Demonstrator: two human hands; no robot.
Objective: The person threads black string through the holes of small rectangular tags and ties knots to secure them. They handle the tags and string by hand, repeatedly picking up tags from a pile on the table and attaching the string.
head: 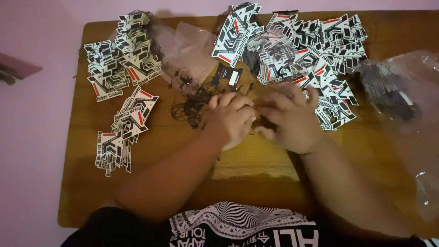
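Both hands met over the middle of the wooden table [270, 160], just below the tangle of dark strings [194, 103] that served as the centre of the scene. The left hand [231, 116] was curled into a loose fist at the right edge of that tangle, its fingers folded around something small that the knuckles hid; whether it pinched a string or a tag could not be told. The right hand [292, 121] lay just right of it, fingers bent down and blurred, touching a dark bit between the two hands, its grip likewise unclear. A single dark tag [228, 75] stood just above the tangle. Left of the tangle lay two heaps of black-and-white paper tags [121, 64], one upper and one lower [121, 132]; right of it a larger heap [311, 50] spread out, and farther right a clear plastic bag [398, 87]. Judging from this, the work would go best by teasing one string free of the tangle before pulling, holding the card flat with the other hand.
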